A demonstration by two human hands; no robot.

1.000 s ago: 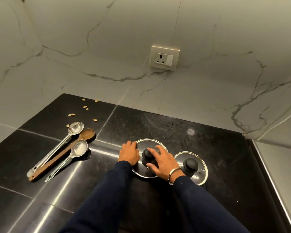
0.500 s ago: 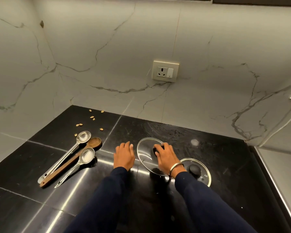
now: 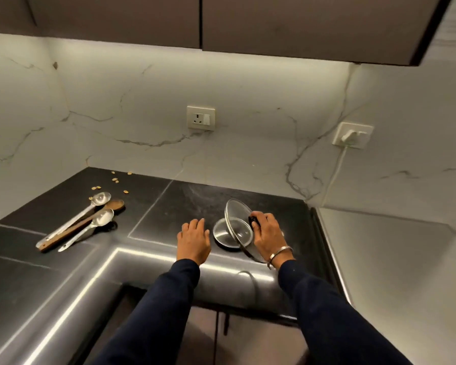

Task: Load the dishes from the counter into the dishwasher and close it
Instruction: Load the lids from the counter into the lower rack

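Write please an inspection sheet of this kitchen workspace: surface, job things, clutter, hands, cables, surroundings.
Surface: black counter, glossy, with scratches.
Job's things: glass lid tilted on edge, held by its knob; second lid's whereabouts unclear; two metal spoons and a wooden spoon lying together at left.
Clutter: scattered seeds near the back wall.
Hands: left hand open above the counter; right hand grips the lid's knob.
Cables: white cord hanging from the plugged socket.
Surroundings: marble wall, empty socket, dark cabinets above; dishwasher not seen.
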